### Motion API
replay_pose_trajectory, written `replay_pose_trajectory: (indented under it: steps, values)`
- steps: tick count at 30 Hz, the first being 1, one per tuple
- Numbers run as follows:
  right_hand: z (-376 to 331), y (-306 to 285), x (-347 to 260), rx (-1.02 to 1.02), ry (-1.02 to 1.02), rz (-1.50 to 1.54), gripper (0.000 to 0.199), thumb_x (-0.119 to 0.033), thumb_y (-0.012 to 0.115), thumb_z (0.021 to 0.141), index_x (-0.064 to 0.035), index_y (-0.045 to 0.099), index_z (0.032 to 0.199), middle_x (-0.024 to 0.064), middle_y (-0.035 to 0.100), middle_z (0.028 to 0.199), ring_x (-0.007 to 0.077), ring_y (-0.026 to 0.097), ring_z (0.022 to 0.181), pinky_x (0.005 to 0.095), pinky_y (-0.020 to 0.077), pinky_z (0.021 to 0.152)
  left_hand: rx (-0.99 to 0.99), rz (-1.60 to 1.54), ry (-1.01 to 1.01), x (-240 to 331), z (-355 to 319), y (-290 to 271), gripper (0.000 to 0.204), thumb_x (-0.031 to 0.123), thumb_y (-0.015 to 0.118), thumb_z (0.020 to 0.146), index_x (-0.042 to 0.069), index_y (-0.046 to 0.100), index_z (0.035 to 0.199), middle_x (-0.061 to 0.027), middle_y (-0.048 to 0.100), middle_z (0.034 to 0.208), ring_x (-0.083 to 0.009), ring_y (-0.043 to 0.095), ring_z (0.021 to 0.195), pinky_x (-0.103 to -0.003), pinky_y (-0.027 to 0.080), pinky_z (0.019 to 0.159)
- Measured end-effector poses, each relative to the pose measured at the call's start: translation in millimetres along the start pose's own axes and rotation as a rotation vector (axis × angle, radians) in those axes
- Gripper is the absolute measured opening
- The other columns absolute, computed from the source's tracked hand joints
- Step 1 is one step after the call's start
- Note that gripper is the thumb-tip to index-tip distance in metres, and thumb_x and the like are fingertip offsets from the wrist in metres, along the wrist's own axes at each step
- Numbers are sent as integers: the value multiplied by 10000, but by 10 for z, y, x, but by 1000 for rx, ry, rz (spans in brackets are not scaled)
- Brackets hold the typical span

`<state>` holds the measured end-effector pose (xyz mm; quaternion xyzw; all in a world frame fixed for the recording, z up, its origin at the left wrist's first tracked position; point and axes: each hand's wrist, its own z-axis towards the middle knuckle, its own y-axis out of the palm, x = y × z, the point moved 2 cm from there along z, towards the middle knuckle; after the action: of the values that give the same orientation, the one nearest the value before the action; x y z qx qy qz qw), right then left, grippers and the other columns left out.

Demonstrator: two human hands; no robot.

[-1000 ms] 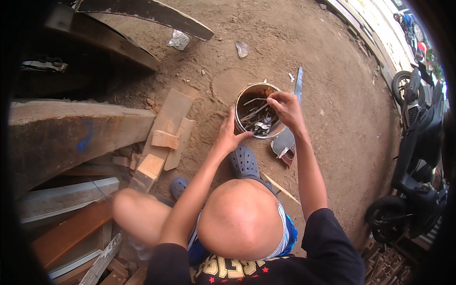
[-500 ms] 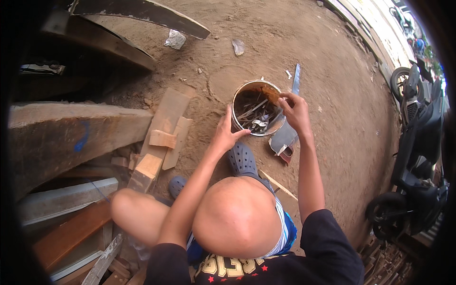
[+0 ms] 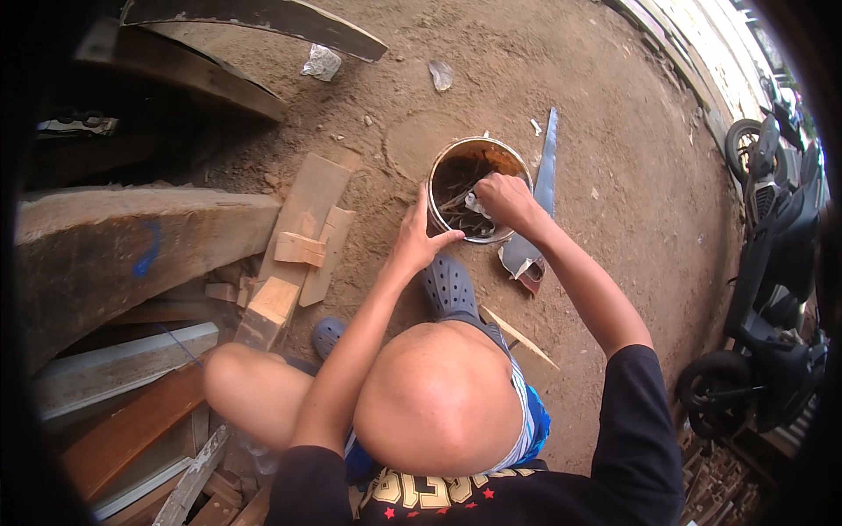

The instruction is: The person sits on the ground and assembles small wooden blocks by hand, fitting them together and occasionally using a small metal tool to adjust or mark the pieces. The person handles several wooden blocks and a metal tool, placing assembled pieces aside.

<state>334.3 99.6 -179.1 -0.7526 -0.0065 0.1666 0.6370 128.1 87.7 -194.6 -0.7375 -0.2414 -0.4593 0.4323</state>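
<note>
A round metal can (image 3: 436, 167) with a rusty inside stands on the dirt in front of my raised knee. My left hand (image 3: 416, 231) grips its left side, the thumb on the near rim and the fingers along the outer wall. My right hand (image 3: 509, 202) reaches in over the right rim with its fingers curled. Its fingertips are hidden, so what they hold cannot be made out. Thin nails or sticks (image 3: 457, 209) lie in the can, and a crumpled white scrap (image 3: 476, 204) is beside my right fingers. A handsaw (image 3: 545, 167) lies just right of the can, partly behind my right wrist.
Wood offcuts (image 3: 307, 206) lie left of the can, beside large beams (image 3: 145, 228) and stacked planks (image 3: 132, 368). A pointed wood piece (image 3: 517, 337) is right of my shoe (image 3: 449, 285). Plastic scraps (image 3: 441, 75) lie farther off. A black motorcycle (image 3: 763, 263) stands at the right.
My right hand has gone from the can's right rim down and left into the can, and its fingers have curled. My left hand keeps its grip on the can.
</note>
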Motion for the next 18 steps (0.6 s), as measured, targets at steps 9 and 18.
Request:
replay_pose_trajectory:
  steps: [9, 18]
  values:
    - [-162, -16, -102, -155, -105, 50, 338, -268, 761, 691, -82, 650, 951, 115, 621, 986, 310, 584, 978, 420, 479, 804, -10, -25, 18, -7, 13, -8, 1112, 366, 830, 722, -56, 147, 1492, -309, 379, 1441, -399, 401, 1341, -432, 354, 1096]
    - [-114, 320, -214, -143, -125, -290, 179, -246, 647, 774, -153, 719, 909, 111, 630, 984, 249, 574, 1032, 559, 383, 911, -1, 10, 35, -55, 23, 24, 1116, 366, 830, 718, -52, 145, 1493, -320, 373, 1435, -416, 395, 1337, -444, 355, 1094]
